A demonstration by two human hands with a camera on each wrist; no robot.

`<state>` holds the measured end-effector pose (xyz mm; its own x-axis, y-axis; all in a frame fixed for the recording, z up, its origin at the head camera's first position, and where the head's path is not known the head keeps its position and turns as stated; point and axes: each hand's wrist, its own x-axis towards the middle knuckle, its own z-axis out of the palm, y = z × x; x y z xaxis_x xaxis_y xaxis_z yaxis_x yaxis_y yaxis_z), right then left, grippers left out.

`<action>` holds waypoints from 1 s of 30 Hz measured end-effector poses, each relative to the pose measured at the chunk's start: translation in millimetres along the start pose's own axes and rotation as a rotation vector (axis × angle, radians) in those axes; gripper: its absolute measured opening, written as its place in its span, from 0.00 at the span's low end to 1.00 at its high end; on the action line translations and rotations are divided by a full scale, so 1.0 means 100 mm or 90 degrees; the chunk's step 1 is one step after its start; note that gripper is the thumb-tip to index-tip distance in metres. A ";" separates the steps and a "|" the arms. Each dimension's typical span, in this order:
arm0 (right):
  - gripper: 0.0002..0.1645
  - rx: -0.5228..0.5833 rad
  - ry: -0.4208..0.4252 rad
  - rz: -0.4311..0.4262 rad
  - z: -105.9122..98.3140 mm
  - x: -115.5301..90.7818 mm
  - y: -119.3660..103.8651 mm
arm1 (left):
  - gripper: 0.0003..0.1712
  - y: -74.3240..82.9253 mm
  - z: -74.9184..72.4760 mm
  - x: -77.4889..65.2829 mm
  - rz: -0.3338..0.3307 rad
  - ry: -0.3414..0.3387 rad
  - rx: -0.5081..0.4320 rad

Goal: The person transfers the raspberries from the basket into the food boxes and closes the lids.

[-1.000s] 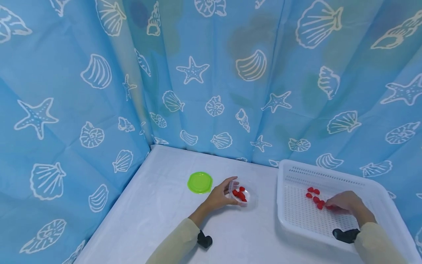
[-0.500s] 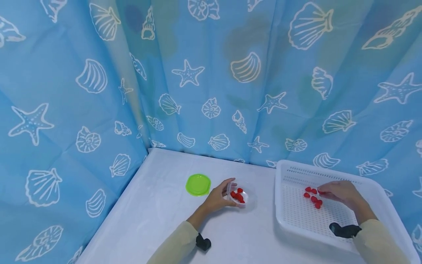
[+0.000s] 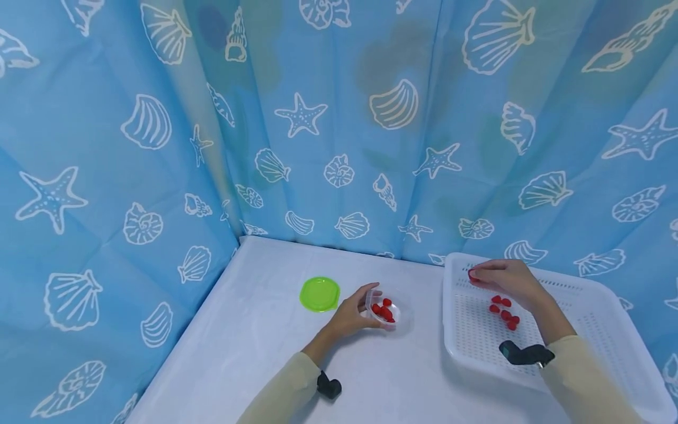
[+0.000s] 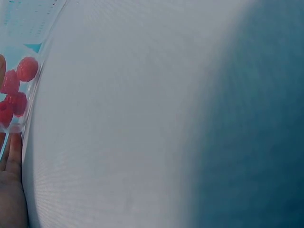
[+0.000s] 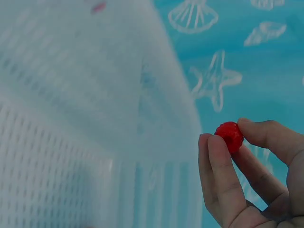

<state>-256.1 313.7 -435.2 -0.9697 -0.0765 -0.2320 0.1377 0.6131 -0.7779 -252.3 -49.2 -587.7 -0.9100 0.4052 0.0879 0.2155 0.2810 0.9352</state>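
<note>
Thumb and fingertips of the right hand (image 3: 505,280) pinch a red, bumpy raspberry (image 5: 231,134) above a white perforated plastic basket (image 3: 449,330), berry's hollow toward the wrist camera, long axis foreshortened; the left hand (image 3: 349,318) grips a clear plastic tub (image 3: 405,315).

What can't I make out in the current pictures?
Left wrist view: left hand and clear container, both cut off by the left edge.
Head view: exact count of raspberries in that container; they overlap and are small.
Head view: part of the white basket's near rim, behind the right sleeve.
Right wrist view: red patch near the top, too blurred to identify.
</note>
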 end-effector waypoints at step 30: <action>0.19 0.070 -0.119 -0.059 1.23 0.26 -0.67 | 0.53 0.04 -0.02 -0.01 -0.003 -0.008 0.008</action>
<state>-265.5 173.8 -461.5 -0.9262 -0.2798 -0.2527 0.0803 0.5085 -0.8573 -251.5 -50.0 -583.3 -0.9068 0.4140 0.0789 0.2150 0.2935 0.9314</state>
